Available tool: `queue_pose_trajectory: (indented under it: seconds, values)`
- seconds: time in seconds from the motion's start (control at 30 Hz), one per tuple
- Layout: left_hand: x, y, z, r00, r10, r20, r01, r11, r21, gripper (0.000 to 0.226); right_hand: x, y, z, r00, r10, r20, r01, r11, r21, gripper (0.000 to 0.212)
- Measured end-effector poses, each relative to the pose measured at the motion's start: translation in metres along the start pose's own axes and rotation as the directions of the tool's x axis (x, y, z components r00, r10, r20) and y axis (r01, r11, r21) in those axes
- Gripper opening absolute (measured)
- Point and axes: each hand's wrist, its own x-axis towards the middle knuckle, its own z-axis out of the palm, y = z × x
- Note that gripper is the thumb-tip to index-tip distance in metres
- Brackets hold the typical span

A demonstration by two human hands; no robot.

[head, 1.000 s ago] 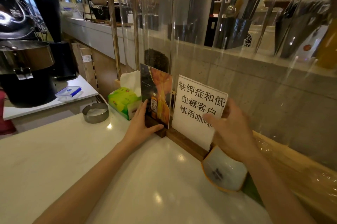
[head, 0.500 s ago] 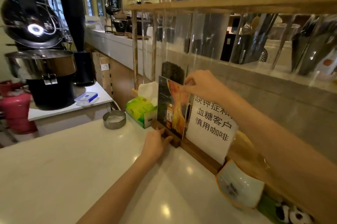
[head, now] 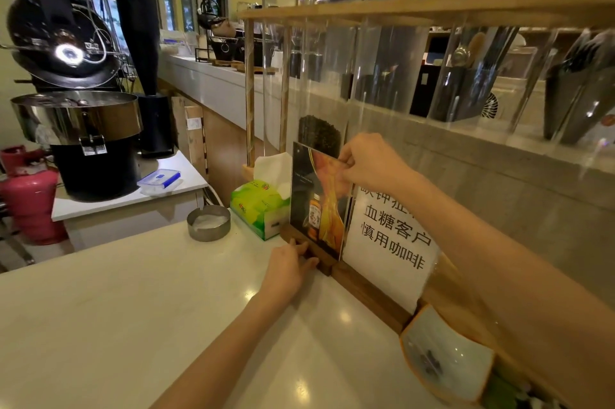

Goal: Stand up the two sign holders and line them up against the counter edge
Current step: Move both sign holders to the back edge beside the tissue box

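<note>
The right hand's fingers (head: 346, 164) were pinched shut on the top edge of the picture sign holder (head: 317, 205), just above centre frame, while the left hand (head: 289, 264) pressed curled fingers against that holder's wooden base (head: 307, 250) on the table (head: 133, 308). Whether the left hand gripped the base or only pushed it could not be told.

The holder looked like a thin clear panel slotted into a heavier wooden foot: stiff, light up top, probably slick and prone to rocking in its slot. Steadying the top edge while guiding the base seemed the sound hold.

It stood upright, its base end touching the longer base of the text sign holder (head: 391, 238) to its right, both along the screened counter edge (head: 499, 175). A tissue box (head: 258, 205) sat just left, a metal ashtray (head: 208, 223) beyond.

A second earlier the right hand had been on the text sign's right side; it had since crossed over to the picture sign's top, and the left hand had dropped lower onto the base.
</note>
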Motion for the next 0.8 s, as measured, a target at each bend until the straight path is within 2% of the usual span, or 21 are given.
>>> queue_pose_trajectory:
  seconds: [0.27,0.57,0.73,0.8]
  values:
    - [0.003,0.003,0.006,0.997,0.072,-0.007,-0.072,0.997,0.034,0.039,-0.001,0.001,0.0,0.999,0.045,-0.017,-0.044,0.998,0.044,0.011]
    - [0.004,0.002,0.009,0.997,0.073,-0.007,-0.072,0.996,0.053,0.036,-0.003,0.0,0.001,0.998,0.06,-0.021,-0.058,0.996,0.064,0.015]
    - [0.001,0.008,0.006,0.997,0.08,0.01,-0.081,0.994,0.068,0.036,-0.006,0.002,-0.008,0.997,0.066,0.047,-0.069,0.996,0.062,0.026]
    - [-0.005,0.011,0.005,0.985,0.169,-0.017,-0.168,0.984,0.062,0.029,-0.013,0.006,-0.016,0.996,0.072,0.048,-0.075,0.995,0.061,0.036]
